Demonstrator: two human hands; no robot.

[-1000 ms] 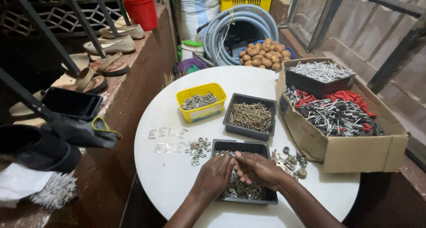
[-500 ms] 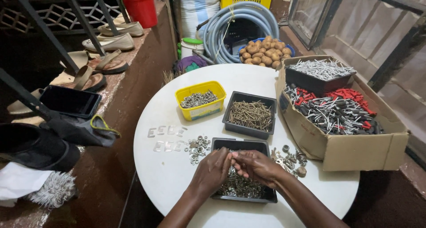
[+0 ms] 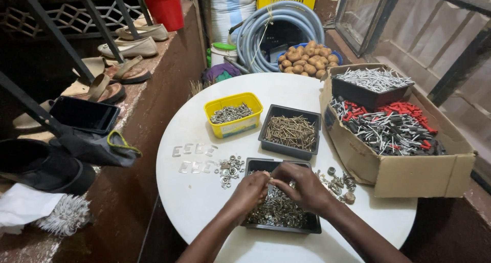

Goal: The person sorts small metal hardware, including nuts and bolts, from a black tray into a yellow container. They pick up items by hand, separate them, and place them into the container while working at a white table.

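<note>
While both my hands meet over the black tray (image 3: 255, 167) of small nuts, left hand (image 3: 251, 190) and right hand (image 3: 302, 183) pinch pieces together; next calls for careful fingertip sorting.

home porch used as hardware-sorting spot: round white table (image 3: 194, 201), trays of screws (image 3: 290, 131), cardboard box of fasteners (image 3: 409, 173), shoes on ledge (image 3: 130, 48), coiled hose (image 3: 276, 25), potatoes (image 3: 307, 61).

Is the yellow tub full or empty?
Partly full: the yellow tub stands upright on the table, with a low layer of grey metal bits well below its rim.
</note>
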